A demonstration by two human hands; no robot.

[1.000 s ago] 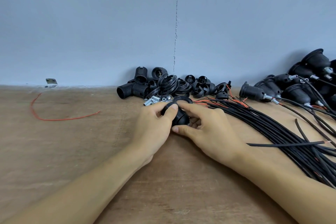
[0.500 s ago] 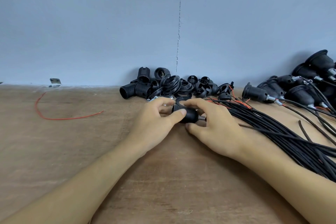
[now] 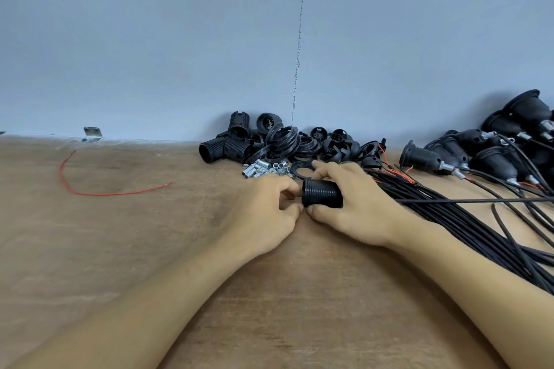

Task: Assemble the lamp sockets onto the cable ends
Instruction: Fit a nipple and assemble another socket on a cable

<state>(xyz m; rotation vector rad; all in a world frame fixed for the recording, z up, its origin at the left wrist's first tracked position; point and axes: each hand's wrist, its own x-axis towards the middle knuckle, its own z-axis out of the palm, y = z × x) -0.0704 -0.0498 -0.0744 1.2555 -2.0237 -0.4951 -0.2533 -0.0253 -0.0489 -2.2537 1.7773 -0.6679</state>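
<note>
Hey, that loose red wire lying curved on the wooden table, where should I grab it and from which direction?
Probably pinch the thin red wire near its free end closest to the left hand, coming straight down from above. It lies flat on the wooden table, so a pinch must close across it from overhead, not sideways.

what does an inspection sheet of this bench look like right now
surface: wooden table, worn and scuffed.
job's things: threaded socket in hand; loose socket parts heaped by the wall; finished sockets on cables at right.
clutter: red wire at left; metal sleeves beside the parts.
grippers: right hand grips the socket; left hand curled at its open end, grip unclear.
cables: black cable bundle at right; one strand leads to the right hand.
surroundings: blue-grey wall, cracked; metal bracket at its foot.
</note>
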